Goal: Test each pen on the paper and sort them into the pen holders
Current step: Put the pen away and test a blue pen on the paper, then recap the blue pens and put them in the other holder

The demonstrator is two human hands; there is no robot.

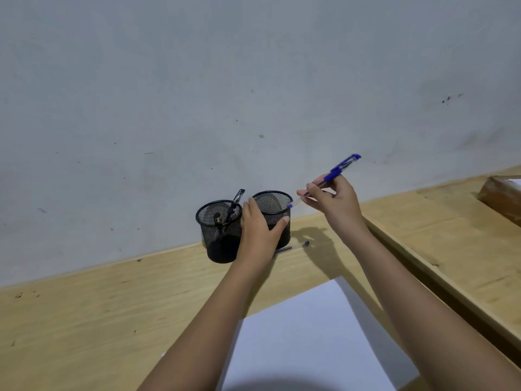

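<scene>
Two black mesh pen holders stand side by side against the wall. The left holder (217, 235) has black pens in it. My left hand (259, 230) grips the right holder (277, 210) from the front. My right hand (332, 201) holds a blue pen (335, 172) tilted, cap up, its tip at the rim of the right holder. Another blue pen (296, 246) lies on the desk just right of the holders. A white sheet of paper (310, 334) lies near me.
The wooden desk (98, 320) meets a grey wall (197, 108) behind the holders. A raised wooden ledge (451, 263) runs along the right, with a brown wooden block (501, 198) at its far end.
</scene>
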